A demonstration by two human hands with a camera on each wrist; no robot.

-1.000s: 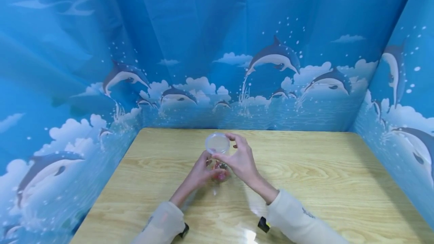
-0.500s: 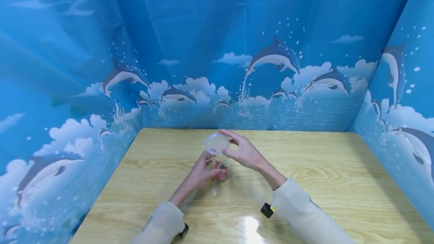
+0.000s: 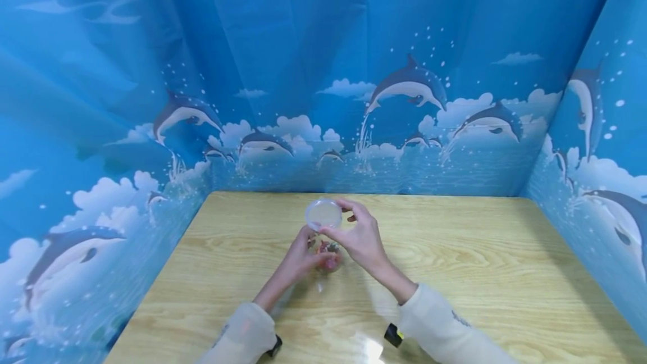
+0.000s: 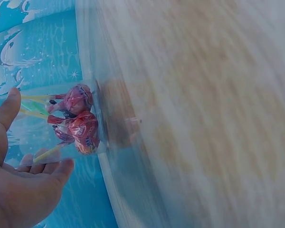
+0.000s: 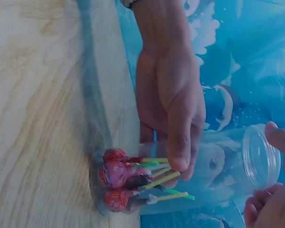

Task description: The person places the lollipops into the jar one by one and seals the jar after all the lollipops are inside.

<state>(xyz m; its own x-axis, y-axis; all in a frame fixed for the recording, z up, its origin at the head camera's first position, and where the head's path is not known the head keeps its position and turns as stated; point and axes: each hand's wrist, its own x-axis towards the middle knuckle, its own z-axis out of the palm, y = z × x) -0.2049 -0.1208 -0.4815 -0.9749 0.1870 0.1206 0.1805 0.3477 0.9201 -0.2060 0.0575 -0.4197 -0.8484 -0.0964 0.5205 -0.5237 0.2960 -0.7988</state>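
Observation:
A clear plastic jar [image 5: 213, 156] stands upright on the wooden table. Several wrapped lollipops [image 5: 115, 175] with yellow and green sticks sit at its bottom, heads down. My left hand [image 3: 298, 260] curls around the jar's side, also seen in the left wrist view, where the lollipops [image 4: 80, 126] show through the wall. Over the jar's mouth is a round, clear screw lid [image 3: 324, 214]. My right hand [image 3: 361, 240] grips the lid's rim between thumb and fingers. Whether the lid is tight or loose, I cannot tell.
The light wooden table [image 3: 480, 251] reaches out on both sides of the jar. Blue curtains [image 3: 313, 72] printed with dolphins close off the back and both sides. A small black device [image 3: 393, 335] hangs by the right sleeve.
Half a second ago my right hand was turned, its fingers further round the lid; now it has swung back to about its pose one second ago. My left hand and the jar stay still.

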